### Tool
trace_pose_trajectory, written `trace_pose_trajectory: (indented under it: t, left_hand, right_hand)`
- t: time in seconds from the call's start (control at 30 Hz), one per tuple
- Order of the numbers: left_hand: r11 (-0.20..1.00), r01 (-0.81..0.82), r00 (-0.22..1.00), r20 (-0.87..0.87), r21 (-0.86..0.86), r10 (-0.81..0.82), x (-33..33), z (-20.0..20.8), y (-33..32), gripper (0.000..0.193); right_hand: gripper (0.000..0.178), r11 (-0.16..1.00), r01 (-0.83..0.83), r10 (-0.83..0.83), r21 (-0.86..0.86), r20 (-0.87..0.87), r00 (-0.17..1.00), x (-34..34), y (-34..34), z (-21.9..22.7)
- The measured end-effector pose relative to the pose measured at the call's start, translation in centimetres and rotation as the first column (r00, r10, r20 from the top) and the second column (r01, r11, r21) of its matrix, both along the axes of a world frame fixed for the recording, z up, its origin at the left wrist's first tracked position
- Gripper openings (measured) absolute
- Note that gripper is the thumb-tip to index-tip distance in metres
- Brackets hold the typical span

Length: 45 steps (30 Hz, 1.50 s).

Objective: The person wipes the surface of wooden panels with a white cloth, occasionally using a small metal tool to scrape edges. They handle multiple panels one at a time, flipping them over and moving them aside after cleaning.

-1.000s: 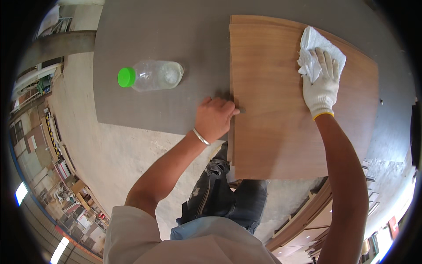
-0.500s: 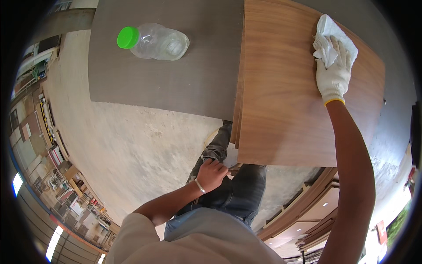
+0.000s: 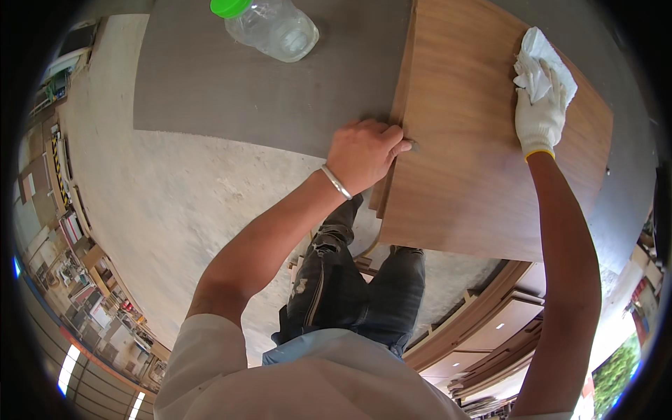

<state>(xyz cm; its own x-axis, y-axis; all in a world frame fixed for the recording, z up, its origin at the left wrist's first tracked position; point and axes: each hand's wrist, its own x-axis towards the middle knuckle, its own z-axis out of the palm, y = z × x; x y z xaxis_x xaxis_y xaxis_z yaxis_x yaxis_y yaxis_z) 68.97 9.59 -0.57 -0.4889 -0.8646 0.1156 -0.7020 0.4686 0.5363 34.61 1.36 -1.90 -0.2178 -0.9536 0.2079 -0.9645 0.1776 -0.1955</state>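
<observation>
Brown, wood-grained flat panel (image 3: pixel 476 168) lies right of centre in the frame. Folded white cloth (image 3: pixel 542 56) on its upper right part, under the white-gloved right hand (image 3: pixel 540 115): fingers extended, grip we cannot tell. Wiping looks under way; no boundary shows us what is done or left. Bare left hand (image 3: pixel 365 155), at the panel's left edge, pinches a small grey piece (image 3: pixel 414 145). Clear, green-capped plastic bottle (image 3: pixel 276 31), upper left, sits well apart, out of the cloth's way.

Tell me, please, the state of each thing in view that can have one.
Left hand: bare, closed, apparently pinching a small grey piece.
Right hand: gloved, laid on the white cloth.
White cloth: crumpled.
Wood-grain sheets: stacked, edges uneven.
Bottle: capped, partly out of view.
Bracelet: worn.
</observation>
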Motion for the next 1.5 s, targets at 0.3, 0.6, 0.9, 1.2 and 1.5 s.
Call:
trace_pose_trajectory:
  t: [0.3,0.6,0.9,1.2,1.5]
  left_hand:
    - [0.994,0.086,0.995,0.041,0.068,-0.089,1.9,1.3,9.6,0.030]
    - [0.977,-0.206,0.977,0.039,-0.056,0.209,-1.3,0.1,0.7,0.032]
    - [0.996,-0.085,0.976,0.200,-0.007,0.085,-1.0,0.2,-2.2,0.027]
    - [0.992,0.121,0.979,0.161,0.020,-0.123,2.8,1.3,12.4,0.038]
    - [0.949,-0.302,0.953,0.041,0.086,0.300,9.7,-0.5,17.3,0.013]
  right_hand:
    - [0.062,0.998,0.042,-0.042,0.044,0.016,0.999,0.8,0.4,0.7]
    - [0.067,0.998,0.035,-0.032,0.052,-0.059,0.998,0.4,-0.4,0.5]
    - [0.069,0.999,0.008,0.000,0.036,-0.213,0.977,-0.1,-0.6,-0.2]
    - [0.069,0.998,0.018,-0.009,0.066,-0.136,0.991,0.6,-0.2,0.9]
    - [0.067,0.999,-0.033,0.033,-0.002,-0.067,0.997,-0.2,0.0,0.4]
